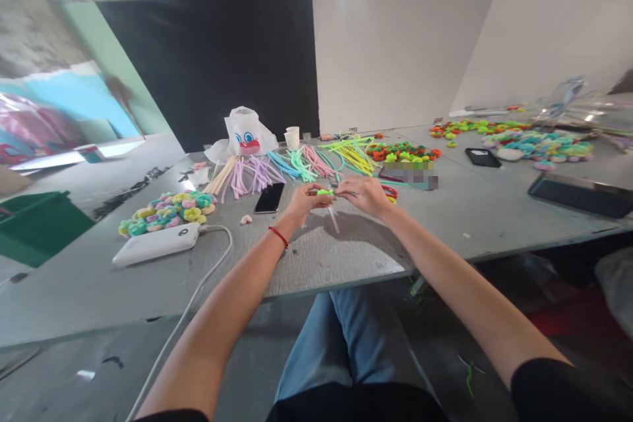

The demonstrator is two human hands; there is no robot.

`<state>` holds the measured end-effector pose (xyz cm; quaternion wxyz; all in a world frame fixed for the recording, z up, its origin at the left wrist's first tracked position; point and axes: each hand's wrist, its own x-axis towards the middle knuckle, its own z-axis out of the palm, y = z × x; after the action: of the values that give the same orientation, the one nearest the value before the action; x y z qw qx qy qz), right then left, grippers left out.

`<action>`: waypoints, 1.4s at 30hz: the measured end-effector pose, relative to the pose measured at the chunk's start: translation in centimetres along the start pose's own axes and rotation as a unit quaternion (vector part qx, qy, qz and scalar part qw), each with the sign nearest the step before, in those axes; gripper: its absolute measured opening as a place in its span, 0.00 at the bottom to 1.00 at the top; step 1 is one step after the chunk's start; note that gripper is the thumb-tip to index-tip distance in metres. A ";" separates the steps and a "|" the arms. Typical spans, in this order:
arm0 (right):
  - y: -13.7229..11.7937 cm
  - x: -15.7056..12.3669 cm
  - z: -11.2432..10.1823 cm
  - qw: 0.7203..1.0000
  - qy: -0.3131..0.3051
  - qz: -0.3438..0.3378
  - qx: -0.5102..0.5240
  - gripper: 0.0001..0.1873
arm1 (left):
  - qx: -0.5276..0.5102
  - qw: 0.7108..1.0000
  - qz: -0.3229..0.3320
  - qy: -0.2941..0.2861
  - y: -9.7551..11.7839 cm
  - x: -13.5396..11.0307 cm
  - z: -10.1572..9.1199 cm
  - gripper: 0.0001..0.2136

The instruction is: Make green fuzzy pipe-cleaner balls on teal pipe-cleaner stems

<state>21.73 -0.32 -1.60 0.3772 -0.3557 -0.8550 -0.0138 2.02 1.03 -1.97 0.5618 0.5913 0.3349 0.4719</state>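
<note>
At the far left of the grey table [93, 290], a white power bank [155, 243] lies with its cable trailing off the edge, just below a heap of pastel pom-poms [165, 213]. Next comes a black phone [270, 198]. Behind it stand a white bag [246, 132] printed with a clown face, one paper cup [292, 138], and rows of pipe cleaners [297, 165].

The left hand [309, 203], a red string [278, 236] at its wrist, has its fingers curled tight on a green pipe cleaner [325, 192], held above the table. The right hand [361, 194] closes in on it, fingertips pinching from the other side. A clear stick [333, 219] pokes down below.

Further right lie a pixelated patch [410, 178], a second phone [482, 157], and a dark tablet [581, 195].
</note>
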 end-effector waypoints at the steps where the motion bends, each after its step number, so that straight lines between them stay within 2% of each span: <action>1: -0.2 0.1 -0.1 1.000 0.012 -0.010 0.004 0.10 | 0.005 1.000 0.013 0.015 0.0 -0.1 0.0 0.17; 4: -0.7 0.3 -0.1 0.998 0.044 -0.039 0.006 0.11 | 0.025 0.997 0.054 0.051 -0.1 -0.1 0.1 0.15; 6: -0.9 0.4 0.0 0.998 0.055 -0.034 0.001 0.11 | 0.041 0.995 0.077 0.058 -0.4 0.1 0.3 0.15; 9: -0.9 0.5 0.4 0.999 0.054 0.003 -0.005 0.11 | 0.058 0.991 0.110 0.051 -0.9 0.3 0.8 0.14; 12: -0.6 0.5 0.8 0.996 0.031 0.066 0.059 0.11 | 0.059 0.990 0.125 0.040 -1.1 0.3 1.1 0.14; 16: 0.0 0.7 1.1 0.981 0.014 0.123 0.146 0.14 | 0.034 0.994 0.099 0.030 -1.0 0.2 1.2 0.17; 20: 0.6 0.8 1.3 0.970 0.009 0.153 0.190 0.19 | 0.013 0.998 0.056 0.026 -0.9 0.2 0.9 0.19; 23: 1.0 0.7 1.4 0.968 0.008 0.165 0.190 0.18 | -0.003 1.000 0.021 0.011 -1.0 0.3 0.7 0.19; 28: 0.6 0.5 1.2 0.979 0.029 0.146 0.141 0.12 | -0.033 0.999 0.004 -0.021 -1.1 0.4 0.5 0.15; 34: -0.1 0.5 0.9 0.992 0.055 0.091 0.063 0.11 | -0.043 0.998 0.021 0.050 -1.1 0.3 1.1 0.12; 38: -0.2 0.4 0.9 0.996 0.051 0.068 0.026 0.12 | -0.048 0.997 0.019 0.062 -1.0 0.2 1.2 0.09; 40: -0.1 0.3 0.9 0.997 0.045 0.060 -0.005 0.11 | -0.051 0.998 0.004 0.041 -0.8 0.0 1.1 0.08; 42: 0.0 0.2 0.9 0.998 0.035 0.047 -0.038 0.10 | -0.047 0.999 -0.017 -0.006 -0.6 -0.1 1.0 0.11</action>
<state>21.09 0.02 -2.11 0.3928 -0.4089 -0.8227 -0.0413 2.97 0.67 -2.50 0.5988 0.5610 0.3191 0.4742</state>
